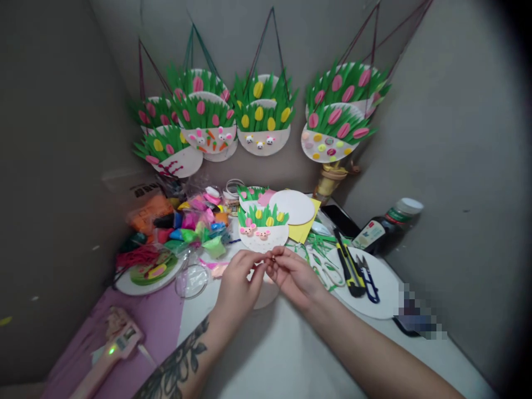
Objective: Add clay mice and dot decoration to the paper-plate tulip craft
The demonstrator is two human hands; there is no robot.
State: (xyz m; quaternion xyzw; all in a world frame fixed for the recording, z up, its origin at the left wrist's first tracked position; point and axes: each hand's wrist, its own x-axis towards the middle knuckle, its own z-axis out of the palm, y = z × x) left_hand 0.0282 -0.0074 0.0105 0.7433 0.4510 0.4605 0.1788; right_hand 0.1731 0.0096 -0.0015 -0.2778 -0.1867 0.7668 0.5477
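Observation:
My left hand (239,282) and my right hand (293,274) meet above the white table, fingertips pinched together on a tiny piece (272,259) too small to name. Just beyond them lies a paper-plate basket (262,228) with green paper grass, pink and yellow tulips and small pink animal faces. Part of a white plate (266,296) shows under my hands. A round white plate (296,206) and yellow paper lie behind it.
Finished tulip baskets (260,119) hang on the back wall. Coloured clay packets (191,221) pile at the left beside a clear lid (192,280). A pink glue gun (110,346) lies on purple paper. Cutter and scissors (357,269) rest on a plate; a dark bottle (388,227) stands at right.

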